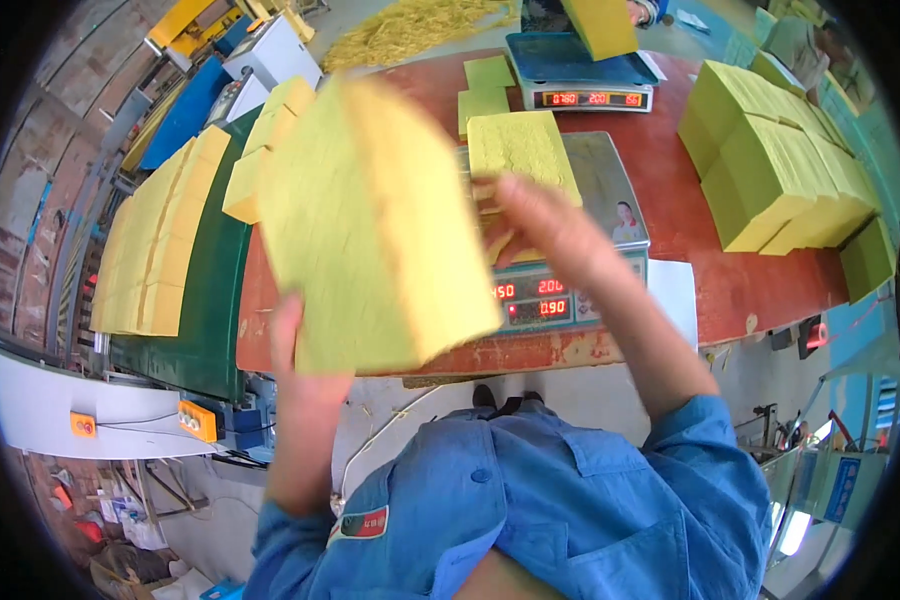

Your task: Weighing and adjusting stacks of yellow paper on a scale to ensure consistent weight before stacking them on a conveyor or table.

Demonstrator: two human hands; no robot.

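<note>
In my left hand [310, 390], a thick stack of yellow paper [340, 240] is held up from below, its thumb on the near left side. The stack is tilted and blurred by motion, and most of the fingers are hidden behind it. My right hand [540, 220] is over the near weighing scale [615, 180], its fingers apart and slightly smeared. It overlaps the lower edge of another yellow paper stack [520, 150] on that scale's metal pan. Red digits glow on the scale's front panel.
A second scale [545, 65] with a blue pan stands at the far side of the red table [670, 290], where another person's hand [638, 12] is by a yellow stack. Piled yellow blocks [770, 170] stand at right. More stacks [160, 240] line the green conveyor belt [210, 290] at left.
</note>
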